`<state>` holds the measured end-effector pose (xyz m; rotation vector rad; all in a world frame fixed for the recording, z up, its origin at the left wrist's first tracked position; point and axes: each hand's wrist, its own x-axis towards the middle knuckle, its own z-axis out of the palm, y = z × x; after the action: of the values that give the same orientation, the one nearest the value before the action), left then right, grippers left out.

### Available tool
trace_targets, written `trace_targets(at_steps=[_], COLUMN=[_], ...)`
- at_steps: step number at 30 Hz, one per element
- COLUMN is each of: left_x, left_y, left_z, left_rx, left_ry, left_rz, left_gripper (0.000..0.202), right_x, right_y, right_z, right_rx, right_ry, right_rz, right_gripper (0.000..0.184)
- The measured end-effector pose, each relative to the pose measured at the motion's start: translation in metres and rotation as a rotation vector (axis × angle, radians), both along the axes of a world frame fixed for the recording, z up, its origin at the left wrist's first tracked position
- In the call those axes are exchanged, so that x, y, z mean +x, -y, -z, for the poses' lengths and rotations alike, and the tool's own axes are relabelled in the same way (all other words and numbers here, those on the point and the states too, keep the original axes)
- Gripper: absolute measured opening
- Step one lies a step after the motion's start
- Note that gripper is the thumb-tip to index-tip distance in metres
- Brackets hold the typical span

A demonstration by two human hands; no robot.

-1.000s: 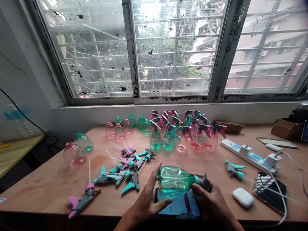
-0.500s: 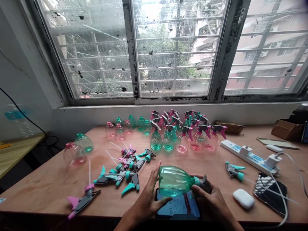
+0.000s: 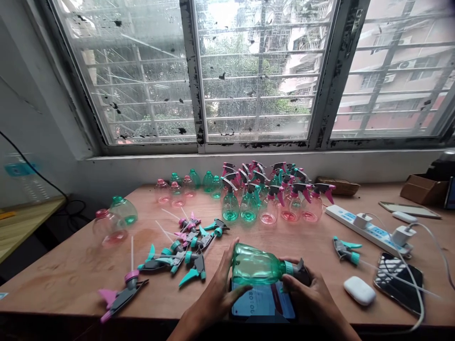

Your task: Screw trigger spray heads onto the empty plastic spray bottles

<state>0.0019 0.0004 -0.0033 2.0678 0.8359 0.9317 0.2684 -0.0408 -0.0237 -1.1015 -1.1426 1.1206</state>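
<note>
Bottle point(image 3: 256, 266) clasped by left hand point(image 3: 222, 286) at base, right hand point(image 3: 314, 290) at sprayer point(image 3: 303, 273); fitted bottles point(image 3: 230, 208) stand beyond both, open bottles point(image 3: 110, 229) leftward and loose spray heads point(image 3: 130, 284) either side unfitted.

Daylit from the window point(image 3: 258, 71) beyond left hand point(image 3: 221, 290) and right hand point(image 3: 313, 290), blown out up top, dim on the wall point(image 3: 31, 99) to their left, glare-striped on the dark phone point(image 3: 394, 286) to their right, stretched at the edges.

Head view: from above near side of wooden table point(image 3: 67, 284), close, facing forward and down, window point(image 3: 256, 94) ahead.
</note>
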Motion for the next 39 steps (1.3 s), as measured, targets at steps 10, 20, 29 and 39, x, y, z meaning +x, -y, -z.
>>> trace_targets(at_steps=[10, 20, 29, 39], left_x=[0.001, 0.0, 0.001, 0.0], left_y=[0.007, 0.009, 0.007, 0.005], left_z=[-0.009, -0.011, -0.007, -0.009], left_rx=[-0.087, -0.099, -0.002, -0.023], left_ry=[0.044, 0.04, 0.013, 0.031], left_rz=[0.025, 0.046, -0.003, -0.111], left_gripper=[0.109, 0.094, 0.099, 0.101], right_x=[-0.002, 0.001, 0.001, 0.002], right_y=[0.002, 0.0, -0.001, 0.0], right_z=[-0.002, 0.0, 0.0, -0.001], right_rx=[0.002, 0.004, 0.015, 0.049], right_ry=[-0.089, -0.132, -0.12, -0.051], right_rz=[-0.043, -0.046, -0.036, 0.028], right_gripper=[0.038, 0.038, 0.037, 0.037])
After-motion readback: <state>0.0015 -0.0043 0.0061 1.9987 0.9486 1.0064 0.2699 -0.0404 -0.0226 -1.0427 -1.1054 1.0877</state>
